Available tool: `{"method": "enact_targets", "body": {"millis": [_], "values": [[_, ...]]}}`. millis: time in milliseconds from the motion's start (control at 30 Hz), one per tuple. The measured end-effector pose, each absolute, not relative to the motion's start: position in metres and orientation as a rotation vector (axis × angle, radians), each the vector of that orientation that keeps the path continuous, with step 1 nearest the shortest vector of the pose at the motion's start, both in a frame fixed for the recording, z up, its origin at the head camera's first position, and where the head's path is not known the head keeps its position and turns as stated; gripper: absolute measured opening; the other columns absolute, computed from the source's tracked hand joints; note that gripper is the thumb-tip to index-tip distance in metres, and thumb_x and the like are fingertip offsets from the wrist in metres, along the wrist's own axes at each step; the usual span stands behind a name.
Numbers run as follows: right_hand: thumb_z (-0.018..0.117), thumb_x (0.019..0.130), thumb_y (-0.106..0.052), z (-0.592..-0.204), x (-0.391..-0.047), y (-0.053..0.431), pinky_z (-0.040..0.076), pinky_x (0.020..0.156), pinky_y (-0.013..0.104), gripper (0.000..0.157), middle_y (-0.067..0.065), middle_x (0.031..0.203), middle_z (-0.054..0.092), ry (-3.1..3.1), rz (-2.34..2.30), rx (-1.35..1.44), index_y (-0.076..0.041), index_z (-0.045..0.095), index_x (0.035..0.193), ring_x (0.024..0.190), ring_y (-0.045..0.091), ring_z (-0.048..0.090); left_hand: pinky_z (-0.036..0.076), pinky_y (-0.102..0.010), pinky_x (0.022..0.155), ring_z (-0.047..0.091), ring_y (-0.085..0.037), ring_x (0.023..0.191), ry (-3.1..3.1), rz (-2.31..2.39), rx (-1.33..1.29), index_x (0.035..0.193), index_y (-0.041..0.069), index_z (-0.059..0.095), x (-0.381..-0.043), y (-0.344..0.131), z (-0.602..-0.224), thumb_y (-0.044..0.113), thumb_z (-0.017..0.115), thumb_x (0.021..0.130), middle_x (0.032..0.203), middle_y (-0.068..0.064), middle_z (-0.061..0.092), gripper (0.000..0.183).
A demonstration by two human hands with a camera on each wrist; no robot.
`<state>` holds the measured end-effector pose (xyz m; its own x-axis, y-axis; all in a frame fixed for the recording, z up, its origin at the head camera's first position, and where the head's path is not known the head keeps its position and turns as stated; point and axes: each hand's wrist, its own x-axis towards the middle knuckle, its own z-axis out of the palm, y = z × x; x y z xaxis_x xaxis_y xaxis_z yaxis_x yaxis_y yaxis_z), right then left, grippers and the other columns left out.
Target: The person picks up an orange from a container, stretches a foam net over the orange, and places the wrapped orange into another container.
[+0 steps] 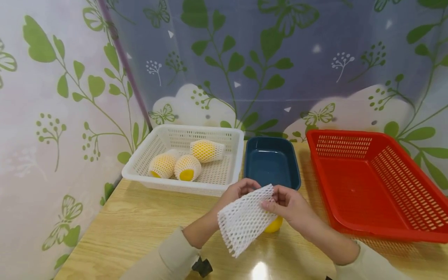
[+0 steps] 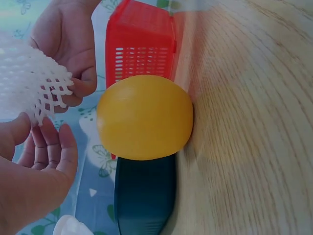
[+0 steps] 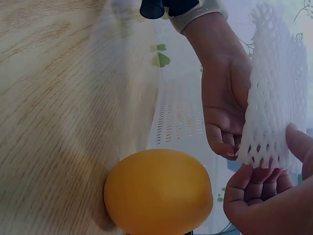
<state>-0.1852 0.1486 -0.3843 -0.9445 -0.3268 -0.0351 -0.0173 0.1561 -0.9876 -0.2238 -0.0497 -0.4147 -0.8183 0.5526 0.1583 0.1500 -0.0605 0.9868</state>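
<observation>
A white foam net sleeve point(image 1: 245, 219) is held up flat between both hands. My left hand point(image 1: 229, 196) pinches its far edge between thumb and fingers, as the left wrist view shows. At the same edge, on the right, my right hand point(image 1: 297, 210) pinches the mesh with its thumb on top. Below and behind the sleeve a smooth, bare yellow fruit point(image 2: 145, 117) rests on the wooden table point(image 1: 140, 217). The sleeve hides most of this fruit in the head view, while both wrist views show it whole or nearly so, apart from the hands.
At the back left a white basket point(image 1: 182, 188) carries three net-wrapped yellow fruits point(image 1: 204, 151). Beside it stands a dark blue tray point(image 1: 271, 163), just beyond the hands. A red basket point(image 1: 353, 186) is on the right. A patterned curtain point(image 1: 224, 58) hangs behind.
</observation>
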Motion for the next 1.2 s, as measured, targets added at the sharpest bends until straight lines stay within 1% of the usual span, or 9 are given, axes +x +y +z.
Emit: {"method": "enact_targets", "body": {"millis": [200, 333, 433, 633, 833, 867, 967, 1100, 1200], "values": [[0.07, 0.09, -0.018, -0.387, -0.186, 0.151, 0.051, 0.072, 0.021, 0.032, 0.008, 0.091, 0.062, 2.223, -1.863, -0.301, 0.008, 0.059, 0.106, 0.08, 0.02, 0.058, 0.053, -0.019, 0.077, 0.061, -0.007, 0.088, 1.734, 1.948, 0.719, 0.128, -0.018, 0.047, -0.219, -0.053, -0.41, -0.002, 0.045, 0.098, 0.112, -0.021, 0.062, 0.033], [0.069, 0.091, -0.017, -0.39, -0.186, 0.153, 0.052, 0.073, 0.022, 0.032, 0.009, 0.096, 0.063, 2.212, -1.893, -0.273, 0.007, 0.057, 0.106, 0.083, 0.02, 0.059, 0.054, -0.02, 0.075, 0.063, -0.006, 0.084, 1.673, 1.954, 0.618, 0.126, -0.019, 0.046, -0.217, -0.053, -0.408, 0.002, 0.043, 0.099, 0.104, -0.013, 0.065, 0.034], [0.068, 0.091, -0.015, -0.393, -0.187, 0.154, 0.054, 0.073, 0.024, 0.03, 0.008, 0.095, 0.066, 2.171, -1.928, -0.274, 0.008, 0.054, 0.105, 0.081, 0.018, 0.061, 0.053, -0.018, 0.074, 0.061, -0.005, 0.085, 1.705, 1.925, 0.511, 0.123, -0.014, 0.049, -0.219, -0.051, -0.41, -0.002, 0.048, 0.097, 0.1, -0.001, 0.063, 0.029], [0.065, 0.093, -0.01, -0.399, -0.188, 0.157, 0.057, 0.07, 0.027, 0.024, 0.004, 0.087, 0.069, 2.082, -1.987, -0.295, 0.005, 0.049, 0.103, 0.075, 0.013, 0.064, 0.051, -0.02, 0.076, 0.059, -0.007, 0.089, 1.752, 1.893, 0.511, 0.117, -0.007, 0.047, -0.221, -0.049, -0.417, -0.007, 0.057, 0.091, 0.102, -0.002, 0.061, 0.028], [0.065, 0.094, -0.012, -0.4, -0.189, 0.161, 0.058, 0.069, 0.028, 0.026, 0.004, 0.092, 0.07, 2.112, -1.99, -0.164, 0.003, 0.049, 0.108, 0.076, 0.014, 0.064, 0.054, -0.026, 0.079, 0.061, -0.01, 0.09, 1.685, 1.963, 0.499, 0.135, 0.0, 0.033, -0.22, -0.049, -0.42, -0.008, 0.049, 0.092, 0.119, -0.019, 0.061, 0.047], [0.064, 0.094, -0.013, -0.4, -0.189, 0.161, 0.058, 0.07, 0.028, 0.027, 0.004, 0.093, 0.07, 2.118, -1.983, -0.145, 0.003, 0.05, 0.11, 0.076, 0.014, 0.064, 0.054, -0.028, 0.08, 0.062, -0.011, 0.092, 1.691, 1.963, 0.509, 0.138, -0.001, 0.032, -0.22, -0.05, -0.421, -0.009, 0.049, 0.091, 0.125, -0.022, 0.058, 0.051], [0.063, 0.095, -0.015, -0.403, -0.19, 0.163, 0.057, 0.068, 0.026, 0.029, 0.003, 0.09, 0.069, 2.15, -1.96, -0.118, 0.005, 0.051, 0.113, 0.074, 0.014, 0.062, 0.054, -0.028, 0.081, 0.061, -0.011, 0.094, 1.715, 1.966, 0.55, 0.139, -0.005, 0.038, -0.222, -0.05, -0.425, -0.01, 0.052, 0.089, 0.125, -0.021, 0.058, 0.052], [0.062, 0.096, -0.017, -0.406, -0.191, 0.165, 0.053, 0.063, 0.023, 0.031, 0.002, 0.084, 0.062, 2.228, -1.919, -0.095, 0.005, 0.054, 0.117, 0.071, 0.013, 0.057, 0.053, -0.027, 0.081, 0.061, -0.01, 0.094, 1.763, 1.982, 0.549, 0.131, -0.012, 0.046, -0.222, -0.05, -0.427, -0.011, 0.056, 0.088, 0.118, -0.017, 0.059, 0.044], [0.059, 0.098, -0.019, -0.408, -0.191, 0.168, 0.053, 0.066, 0.023, 0.034, 0.003, 0.089, 0.06, 2.253, -1.906, -0.075, 0.004, 0.053, 0.123, 0.076, 0.014, 0.057, 0.054, -0.025, 0.078, 0.061, -0.01, 0.092, 1.781, 2.002, 0.485, 0.127, -0.014, 0.047, -0.221, -0.049, -0.426, -0.013, 0.055, 0.089, 0.115, -0.014, 0.058, 0.039]]}}
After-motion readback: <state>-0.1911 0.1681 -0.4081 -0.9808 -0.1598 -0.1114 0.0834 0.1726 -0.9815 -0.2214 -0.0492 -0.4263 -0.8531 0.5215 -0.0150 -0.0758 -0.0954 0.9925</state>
